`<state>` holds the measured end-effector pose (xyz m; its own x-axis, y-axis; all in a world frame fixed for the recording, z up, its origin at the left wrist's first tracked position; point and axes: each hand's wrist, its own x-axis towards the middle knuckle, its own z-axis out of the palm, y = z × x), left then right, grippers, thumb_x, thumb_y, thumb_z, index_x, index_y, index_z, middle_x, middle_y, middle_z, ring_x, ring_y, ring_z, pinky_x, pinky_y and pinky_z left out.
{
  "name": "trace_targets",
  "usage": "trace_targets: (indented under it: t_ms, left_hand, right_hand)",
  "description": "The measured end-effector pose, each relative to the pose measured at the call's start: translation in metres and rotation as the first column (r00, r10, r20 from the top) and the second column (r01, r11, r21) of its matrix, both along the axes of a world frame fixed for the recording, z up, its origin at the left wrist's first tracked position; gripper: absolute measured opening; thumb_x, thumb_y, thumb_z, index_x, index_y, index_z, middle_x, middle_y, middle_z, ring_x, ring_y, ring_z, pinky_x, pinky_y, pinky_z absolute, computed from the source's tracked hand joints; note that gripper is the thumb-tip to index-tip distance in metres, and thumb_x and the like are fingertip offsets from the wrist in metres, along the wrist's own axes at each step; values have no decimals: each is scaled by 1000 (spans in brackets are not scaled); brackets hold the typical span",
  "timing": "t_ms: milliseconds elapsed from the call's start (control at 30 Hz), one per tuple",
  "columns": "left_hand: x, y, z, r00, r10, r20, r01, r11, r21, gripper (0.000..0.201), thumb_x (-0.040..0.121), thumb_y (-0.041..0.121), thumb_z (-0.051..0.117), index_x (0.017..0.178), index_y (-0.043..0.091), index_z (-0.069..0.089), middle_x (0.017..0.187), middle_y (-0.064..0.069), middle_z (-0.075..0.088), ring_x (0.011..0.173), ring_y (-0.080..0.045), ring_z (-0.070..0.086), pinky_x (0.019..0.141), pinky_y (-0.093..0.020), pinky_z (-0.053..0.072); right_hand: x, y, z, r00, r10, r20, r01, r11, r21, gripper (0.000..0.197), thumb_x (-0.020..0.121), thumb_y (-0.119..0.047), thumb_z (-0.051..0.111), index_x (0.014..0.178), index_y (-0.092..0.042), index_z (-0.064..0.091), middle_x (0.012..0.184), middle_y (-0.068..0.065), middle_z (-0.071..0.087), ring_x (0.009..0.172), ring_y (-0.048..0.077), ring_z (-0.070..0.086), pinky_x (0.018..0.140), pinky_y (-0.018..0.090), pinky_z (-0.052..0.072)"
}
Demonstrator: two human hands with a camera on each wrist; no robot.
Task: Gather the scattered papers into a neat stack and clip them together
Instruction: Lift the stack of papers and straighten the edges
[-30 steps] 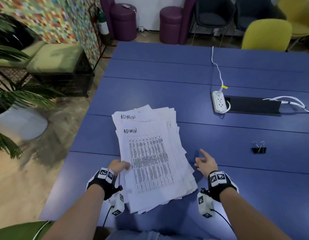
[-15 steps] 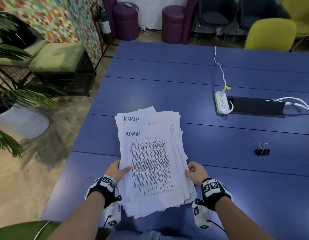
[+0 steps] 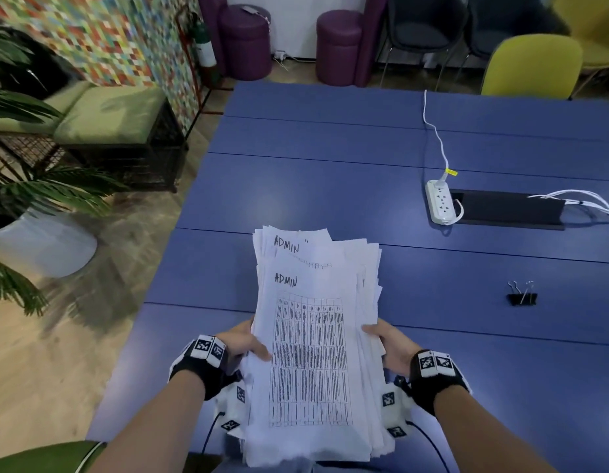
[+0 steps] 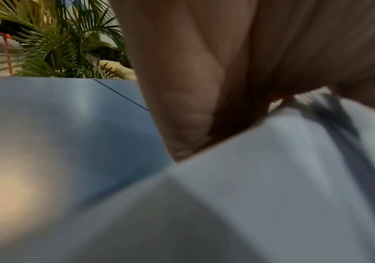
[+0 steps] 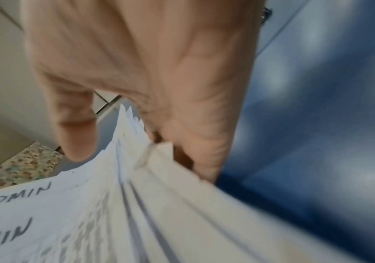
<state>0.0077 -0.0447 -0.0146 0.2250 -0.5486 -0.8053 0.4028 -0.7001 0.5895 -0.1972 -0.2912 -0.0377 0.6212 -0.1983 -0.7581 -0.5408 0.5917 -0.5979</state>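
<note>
Right hand (image 3: 386, 348) now gripping papers (image 3: 313, 339) with left hand (image 3: 243, 344), uneven edges

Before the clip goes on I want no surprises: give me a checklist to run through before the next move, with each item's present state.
1. Left hand grips the paper stack at its left edge: ok.
2. Right hand grips its right edge: ok.
3. Sheet edges flush: not ok, they fan out on the right and top.
4. Binder clip in sight on the blue table, right of the stack: ok.
5. Every sheet gathered: cannot tell.
</note>
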Motion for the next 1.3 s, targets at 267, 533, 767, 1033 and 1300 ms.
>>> trace_targets:
  t_ms: [267,533,767,1033,1300]
  left_hand:
    - [28,-15,-21,900,372,230,-348,927,-137,42,84,5,66,124,7,53,126,-11,62,116,-27,58,105,-50,41]
    - [16,-33,-29,892,203,404,-201,978,-46,52,88,7,61,133,8,36,123,-6,55,110,-24,54,88,-36,49]
    - [12,-22,-35,914,224,337,-223,974,-42,54,91,6,56,139,9,32,134,-9,51,123,-26,50,107,-45,39]
    - [19,-20,-38,913,341,224,-342,939,-38,41,87,3,62,128,2,53,128,-14,59,115,-28,57,102,-40,42]
    - [6,-26,-8,860,261,438,-214,965,-154,48,80,-9,64,122,12,55,106,-5,65,105,-26,61,98,-40,47]
  right_hand:
    - [9,12,7,775,564,-285,-626,626,-465,47,88,-18,64,132,-15,51,125,1,59,107,18,57,89,26,48]
    - [7,13,-8,973,-118,-200,-96,582,-808,34,84,-23,67,112,-12,53,104,5,60,102,28,58,84,31,44]
    - [-3,10,3,890,-116,-441,-316,541,-779,30,82,-22,68,62,-15,46,67,4,59,67,23,62,62,25,48]
    - [2,-6,6,928,103,-357,-338,632,-697,18,85,3,47,86,-4,64,74,10,59,66,24,57,68,40,60]
    - [0,11,-5,918,284,-278,-397,687,-609,25,86,-21,60,111,-17,60,92,-1,65,78,13,57,74,27,50]
